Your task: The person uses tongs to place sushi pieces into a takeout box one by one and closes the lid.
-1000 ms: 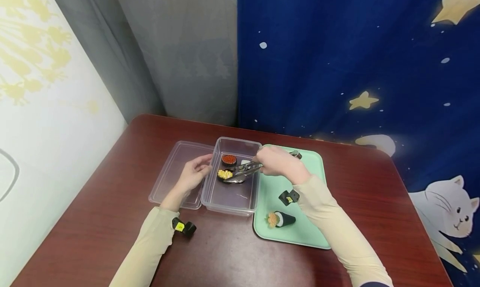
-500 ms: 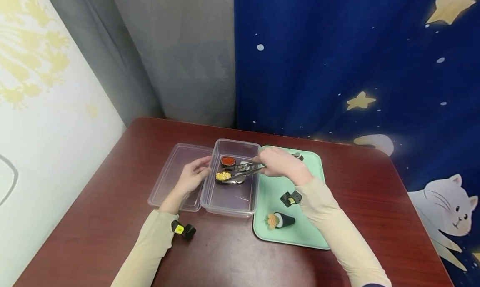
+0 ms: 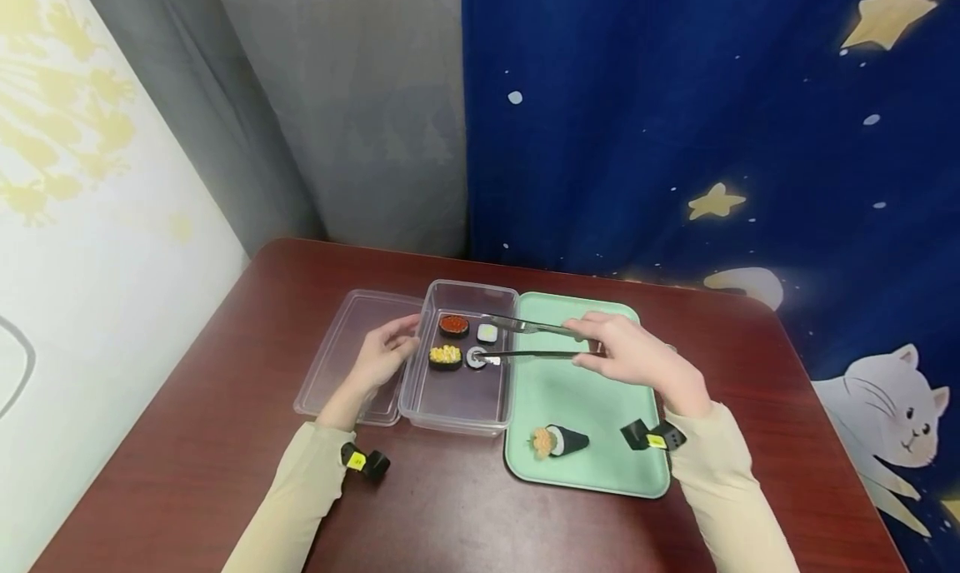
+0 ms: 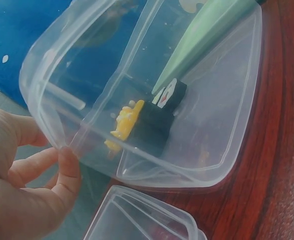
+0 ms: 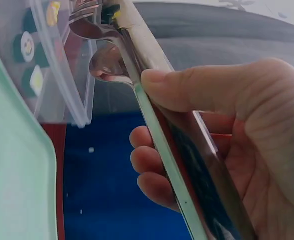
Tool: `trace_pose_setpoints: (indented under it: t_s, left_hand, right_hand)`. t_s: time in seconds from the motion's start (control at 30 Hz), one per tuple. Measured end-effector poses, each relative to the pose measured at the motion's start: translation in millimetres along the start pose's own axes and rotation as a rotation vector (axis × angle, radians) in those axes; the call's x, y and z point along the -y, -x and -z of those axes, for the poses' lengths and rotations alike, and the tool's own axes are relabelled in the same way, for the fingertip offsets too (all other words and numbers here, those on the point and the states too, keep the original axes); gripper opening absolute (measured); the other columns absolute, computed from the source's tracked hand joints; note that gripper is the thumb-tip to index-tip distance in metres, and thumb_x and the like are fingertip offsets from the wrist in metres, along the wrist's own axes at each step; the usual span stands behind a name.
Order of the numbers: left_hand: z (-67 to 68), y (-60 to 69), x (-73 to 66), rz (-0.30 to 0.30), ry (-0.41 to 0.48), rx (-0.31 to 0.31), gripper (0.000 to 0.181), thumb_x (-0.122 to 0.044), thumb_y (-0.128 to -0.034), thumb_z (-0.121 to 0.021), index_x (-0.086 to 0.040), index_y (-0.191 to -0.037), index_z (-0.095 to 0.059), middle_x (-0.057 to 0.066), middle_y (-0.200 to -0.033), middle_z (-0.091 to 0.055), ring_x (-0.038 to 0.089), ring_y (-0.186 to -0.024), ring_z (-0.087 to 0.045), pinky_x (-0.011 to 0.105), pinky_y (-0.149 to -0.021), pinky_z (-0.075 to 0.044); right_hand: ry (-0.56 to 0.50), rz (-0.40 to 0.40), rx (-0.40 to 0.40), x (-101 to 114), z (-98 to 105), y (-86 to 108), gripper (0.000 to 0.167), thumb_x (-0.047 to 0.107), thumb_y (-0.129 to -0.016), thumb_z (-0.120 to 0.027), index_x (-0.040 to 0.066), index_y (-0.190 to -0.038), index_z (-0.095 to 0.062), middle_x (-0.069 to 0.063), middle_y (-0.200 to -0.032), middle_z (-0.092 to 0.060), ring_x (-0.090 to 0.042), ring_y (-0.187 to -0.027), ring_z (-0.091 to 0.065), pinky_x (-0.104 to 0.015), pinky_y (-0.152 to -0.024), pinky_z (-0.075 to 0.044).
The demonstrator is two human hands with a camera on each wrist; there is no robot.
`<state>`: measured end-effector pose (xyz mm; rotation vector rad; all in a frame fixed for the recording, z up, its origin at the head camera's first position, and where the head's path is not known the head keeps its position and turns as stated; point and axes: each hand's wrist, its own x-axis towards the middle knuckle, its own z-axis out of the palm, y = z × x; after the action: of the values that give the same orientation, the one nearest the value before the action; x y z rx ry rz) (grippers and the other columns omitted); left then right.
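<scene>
My left hand (image 3: 384, 352) pinches the left rim of a clear plastic box (image 3: 459, 415) between thumb and finger. Inside lie a roe-topped sushi (image 3: 453, 326), a corn-topped sushi (image 3: 446, 356), a squarish white roll (image 3: 487, 333) and a small round roll (image 3: 476, 357). Metal serving tongs (image 5: 157, 130) are gripped in my right hand (image 3: 630, 350), thumb on one arm and fingers on the other. Their fork end and spoon end stand apart over the box's right side, nothing between them. The lower tip overlaps the round roll; contact is unclear.
On the green tray (image 3: 551, 386), right of the box, lies a cone-shaped hand roll (image 3: 567, 440) with orange topping. The clear lid (image 3: 341, 356) lies flat at the left, under my left hand. Curtains hang behind the brown table (image 3: 450, 506).
My right hand has moved right and drawn the tongs back from the box's middle. The two small rolls now show more fully. My left hand stays at the rim.
</scene>
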<state>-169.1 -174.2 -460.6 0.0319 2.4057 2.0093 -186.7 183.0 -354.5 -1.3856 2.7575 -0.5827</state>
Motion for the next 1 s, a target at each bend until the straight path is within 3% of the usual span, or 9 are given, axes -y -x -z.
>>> trace_pose_setpoints:
  t_s: [0.23,0.57,0.77,1.0]
  left_hand:
    - [0.5,0.8,2.6,-0.004,0.000,0.001,0.043,0.004,-0.0887,-0.054,0.006,-0.132,-0.048,0.028,-0.124,-0.053,0.027,-0.095,-0.060,0.023,-0.070,-0.050]
    - [-0.5,0.1,-1.8,-0.001,0.018,0.011,0.044,0.003,-0.0901,-0.054,0.007,-0.133,-0.047,0.029,-0.126,-0.052,0.030,-0.100,-0.058,0.020,-0.070,-0.049]
    - [0.1,-1.0,0.1,0.009,0.008,0.005,0.044,0.003,-0.0896,-0.055,0.006,-0.133,-0.047,0.028,-0.126,-0.052,0.029,-0.098,-0.059,0.021,-0.071,-0.049]
    - [0.2,-1.1,1.1,0.002,0.020,0.003,0.044,0.005,-0.0885,-0.055,0.006,-0.132,-0.047,0.029,-0.124,-0.053,0.031,-0.099,-0.059,0.021,-0.071,-0.050]
  right_hand:
    - [-0.068,-0.050,-0.077,-7.7,-6.8,49.6,0.041,0.009,-0.080,-0.073,0.000,-0.118,-0.061,0.011,-0.076,-0.045,0.000,-0.062,-0.041,-0.019,-0.054,-0.040]
    - [-0.232,-0.057,-0.175,-12.9,-28.1,113.5,0.040,0.000,-0.074,-0.076,0.001,-0.112,-0.062,0.014,-0.076,-0.047,0.002,-0.062,-0.042,-0.012,-0.051,-0.037]
    - [-0.321,-0.056,-0.182,-15.5,-41.1,137.6,0.043,-0.006,-0.071,-0.075,-0.003,-0.111,-0.061,0.011,-0.077,-0.050,0.000,-0.062,-0.044,-0.012,-0.050,-0.036]
    - [-0.373,-0.068,-0.170,-13.7,-54.9,151.0,0.044,-0.012,-0.068,-0.074,-0.006,-0.109,-0.060,0.007,-0.075,-0.052,-0.001,-0.060,-0.046,-0.012,-0.048,-0.036]
